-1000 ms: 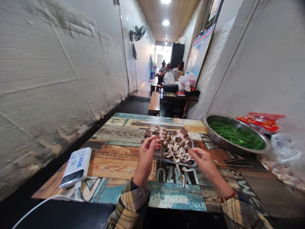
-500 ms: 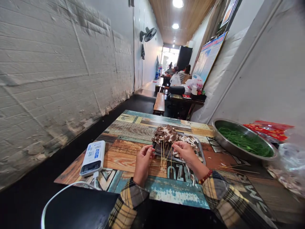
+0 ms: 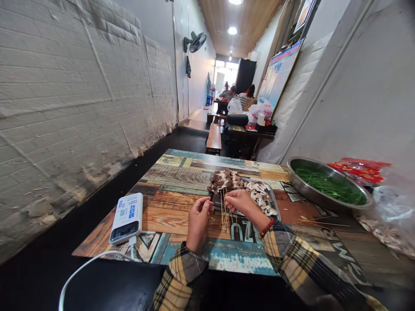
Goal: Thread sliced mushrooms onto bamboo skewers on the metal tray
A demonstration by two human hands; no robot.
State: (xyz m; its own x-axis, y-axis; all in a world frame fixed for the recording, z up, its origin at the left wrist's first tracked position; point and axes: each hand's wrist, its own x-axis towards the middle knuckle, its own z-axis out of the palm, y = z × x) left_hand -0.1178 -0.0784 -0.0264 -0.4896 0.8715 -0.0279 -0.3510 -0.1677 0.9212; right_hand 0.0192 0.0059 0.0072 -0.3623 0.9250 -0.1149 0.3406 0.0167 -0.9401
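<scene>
Skewered brown mushrooms (image 3: pixel 226 179) lie piled at the left end of a grey tray (image 3: pixel 278 211), their thin wooden skewers (image 3: pixel 223 214) pointing toward me. Pale loose mushroom pieces (image 3: pixel 261 195) fill the right part of the tray. My left hand (image 3: pixel 198 220) is closed in a pinch just left of the skewers; anything between its fingertips is too small to name. Over the skewers, my right hand (image 3: pixel 241 205) also pinches, its fingertips close to their upper ends. Whether it grips a skewer or a mushroom piece, I cannot tell.
A metal basin (image 3: pixel 327 183) of long green vegetables stands at the right, beside red packaging (image 3: pixel 359 169) and a clear plastic bag (image 3: pixel 394 207). Loose skewers (image 3: pixel 324 222) lie before the basin. A white power bank (image 3: pixel 126 218) with a cable sits at left. People sit farther back.
My right hand has moved left, closer to my left hand, uncovering more of the loose mushroom pieces. My left hand has shifted slightly right. The camera view has turned a little.
</scene>
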